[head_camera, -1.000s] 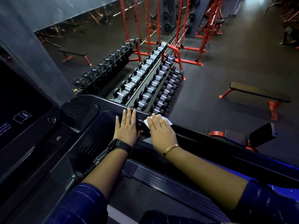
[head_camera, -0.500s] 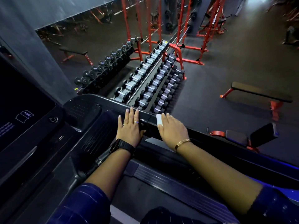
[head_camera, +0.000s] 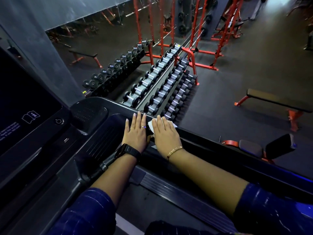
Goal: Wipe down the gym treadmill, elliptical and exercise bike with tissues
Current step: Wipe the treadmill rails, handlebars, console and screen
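Tissue (head_camera: 151, 127) sits flattened under the right hand (head_camera: 166, 134), on the side rail (head_camera: 220, 150) of the treadmill (head_camera: 101, 138), near the console's outer corner. That hand's fingers lie straight, pressing the sheet down. The left hand (head_camera: 135, 133) rests flat just beside it, fingers extended, holding nothing. A good wipe likely needs even palm pressure, long overlapping strokes along the rail, and a fresh fold once soiled.

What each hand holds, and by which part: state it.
Neither grips anything. The right hand presses a tissue flat on the treadmill rail, covering its middle; the left hand rests bare.
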